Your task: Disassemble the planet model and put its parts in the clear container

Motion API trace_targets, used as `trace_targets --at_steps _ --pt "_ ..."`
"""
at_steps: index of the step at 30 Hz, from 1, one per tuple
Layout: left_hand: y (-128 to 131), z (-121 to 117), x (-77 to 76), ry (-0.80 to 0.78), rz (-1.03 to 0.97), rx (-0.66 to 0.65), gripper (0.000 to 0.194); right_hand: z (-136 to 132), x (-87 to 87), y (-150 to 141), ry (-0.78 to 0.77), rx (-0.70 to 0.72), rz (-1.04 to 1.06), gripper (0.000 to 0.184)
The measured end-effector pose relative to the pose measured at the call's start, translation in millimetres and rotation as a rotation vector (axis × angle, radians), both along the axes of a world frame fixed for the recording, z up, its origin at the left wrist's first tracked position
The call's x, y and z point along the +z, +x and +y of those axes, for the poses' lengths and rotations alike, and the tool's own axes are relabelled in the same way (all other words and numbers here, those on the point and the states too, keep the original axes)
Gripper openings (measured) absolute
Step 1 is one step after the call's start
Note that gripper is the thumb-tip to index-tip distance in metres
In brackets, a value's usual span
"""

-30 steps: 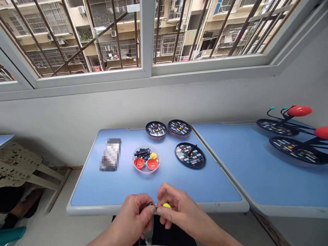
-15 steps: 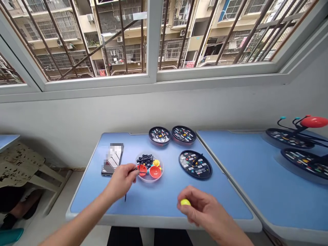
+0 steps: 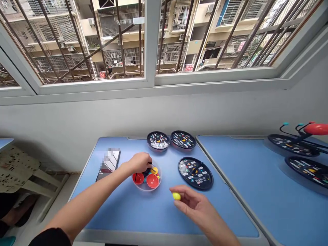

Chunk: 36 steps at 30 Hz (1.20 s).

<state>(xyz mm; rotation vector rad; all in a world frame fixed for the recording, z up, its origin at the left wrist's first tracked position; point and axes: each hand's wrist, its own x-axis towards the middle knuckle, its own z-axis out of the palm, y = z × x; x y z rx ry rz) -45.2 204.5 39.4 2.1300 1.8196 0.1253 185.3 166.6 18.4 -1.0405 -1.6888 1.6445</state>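
Note:
My left hand point(image 3: 139, 162) reaches into a clear round dish point(image 3: 146, 178) of small parts, fingers curled down over the black rods in it; what they grip is hidden. Two red half-shells point(image 3: 152, 180) and a small yellow-orange ball lie in the dish. My right hand point(image 3: 193, 201) hovers over the blue table point(image 3: 123, 208) and pinches a small yellow ball point(image 3: 176, 196) at its fingertips. A black round disc point(image 3: 195, 168) with coloured marks lies just beyond my right hand.
Two smaller black discs point(image 3: 158, 140) point(image 3: 182, 139) sit at the table's far edge. A phone point(image 3: 108, 165) lies at the left. On the adjoining blue table point(image 3: 243, 177) stand assembled models with red balls point(image 3: 316, 128) on black discs. A chair point(image 3: 15, 169) stands at the left.
My hands parted from a joint pinch near the front edge. The left hand went forward into the dish with the black rod; the right carried the yellow ball out to the right.

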Motion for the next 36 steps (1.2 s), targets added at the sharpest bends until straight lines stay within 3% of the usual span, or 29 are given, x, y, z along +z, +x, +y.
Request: trace_targets --at_steps 4,9,18,25,30,36 --pt "-2 -1 -1.2 0.058 -0.039 -0.021 0.017 11 2.5 -9 0.075 0.075 -0.066 0.025" --pt "-9 -10 -5.8 0.197 -0.144 0.048 0.024 30 2.2 -24 0.204 0.049 -0.089 0.016" --pt "-21 -74 -20.5 0.351 -0.257 0.312 0.017 45 9.1 -60 0.509 0.114 -0.264 0.01" --pt "-19 -96 -25.6 0.334 -0.246 0.277 0.012 53 -5.4 -81 0.612 0.14 -0.272 0.019" --pt "-18 -102 -22.8 0.277 -0.244 0.212 0.013 45 -4.2 -63 0.662 0.085 -0.263 0.013" --pt "-18 -106 -35.6 0.325 -0.315 0.171 0.028 25 -12.3 3 0.607 -0.092 -0.31 0.01"
